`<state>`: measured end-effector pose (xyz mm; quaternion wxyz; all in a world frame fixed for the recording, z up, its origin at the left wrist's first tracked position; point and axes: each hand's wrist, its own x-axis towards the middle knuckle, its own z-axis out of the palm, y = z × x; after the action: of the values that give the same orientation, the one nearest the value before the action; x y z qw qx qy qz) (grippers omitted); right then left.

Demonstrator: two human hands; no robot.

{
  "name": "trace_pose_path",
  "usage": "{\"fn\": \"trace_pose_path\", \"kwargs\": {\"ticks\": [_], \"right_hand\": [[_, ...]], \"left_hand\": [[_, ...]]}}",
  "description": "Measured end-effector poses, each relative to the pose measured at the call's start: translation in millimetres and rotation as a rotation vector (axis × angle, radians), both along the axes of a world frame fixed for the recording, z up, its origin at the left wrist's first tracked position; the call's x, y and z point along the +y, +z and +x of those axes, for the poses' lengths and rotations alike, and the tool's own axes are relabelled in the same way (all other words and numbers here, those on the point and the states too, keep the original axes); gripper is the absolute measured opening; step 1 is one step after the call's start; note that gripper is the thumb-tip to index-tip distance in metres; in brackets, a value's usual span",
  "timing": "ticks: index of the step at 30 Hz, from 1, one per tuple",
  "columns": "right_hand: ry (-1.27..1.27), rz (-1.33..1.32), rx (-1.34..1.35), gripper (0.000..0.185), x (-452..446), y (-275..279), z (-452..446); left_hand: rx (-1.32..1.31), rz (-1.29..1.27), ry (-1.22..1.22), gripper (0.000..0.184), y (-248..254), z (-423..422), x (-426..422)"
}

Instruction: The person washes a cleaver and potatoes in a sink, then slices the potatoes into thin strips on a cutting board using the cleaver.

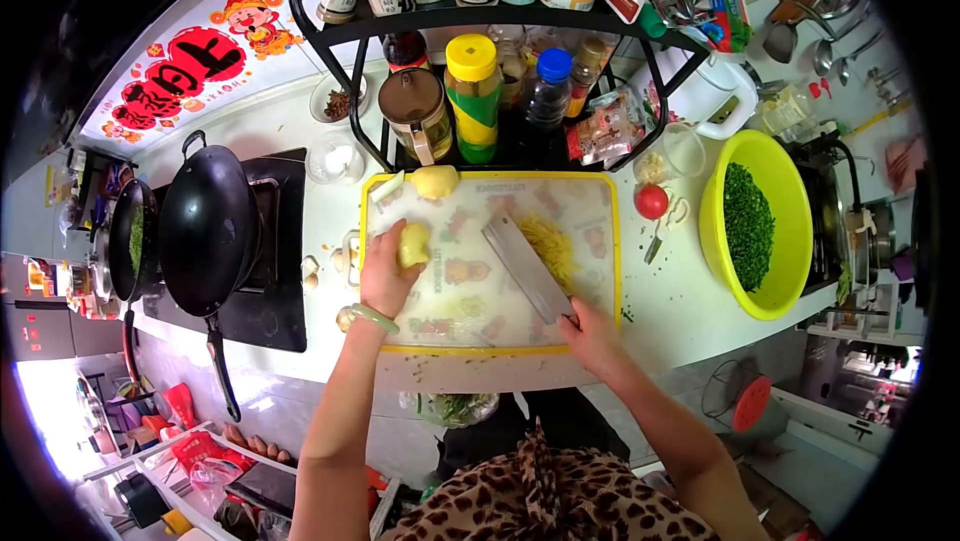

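A yellow-edged cutting board (460, 291) lies on the counter. On its left part my left hand (386, 269) is closed round a peeled potato piece (413, 245). My right hand (590, 334) grips the handle of a cleaver (528, 269), whose blade lies slantwise over the board beside a pile of yellow shreds (547, 247). Another peeled potato (434, 182) rests at the board's top edge, with a pale slice (387, 188) to its left.
A green bowl of chopped greens (762, 226), a tomato (651, 202) and a small knife (654, 246) are on the right. Left stand a wok (207, 231) and a smaller pan (133, 241). A rack (500, 16) with bottles stands behind the board.
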<state>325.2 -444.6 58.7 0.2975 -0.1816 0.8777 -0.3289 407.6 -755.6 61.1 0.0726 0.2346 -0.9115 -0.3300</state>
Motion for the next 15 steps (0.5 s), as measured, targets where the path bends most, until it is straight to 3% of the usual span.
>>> {"fn": "trace_pose_path", "kwargs": {"ticks": [5,7,10,15], "right_hand": [[0.016,-0.012,0.006,0.021,1.4,-1.8,-1.7],[0.009,-0.021,-0.016,0.021,1.2,-3.3,-1.6],[0.012,-0.006,0.005,0.021,3.0,-3.2,-0.9],[0.045,0.002,0.041,0.02,0.8,2.1,-3.2]], "left_hand": [[-0.107,0.109,-0.067,0.071,12.6,15.6,-2.5],[-0.147,0.243,-0.247,0.069,19.1,22.1,1.5],[-0.223,0.359,-0.316,0.068,28.1,24.5,21.6],[-0.007,0.371,-0.396,0.063,11.6,38.4,18.8]]}}
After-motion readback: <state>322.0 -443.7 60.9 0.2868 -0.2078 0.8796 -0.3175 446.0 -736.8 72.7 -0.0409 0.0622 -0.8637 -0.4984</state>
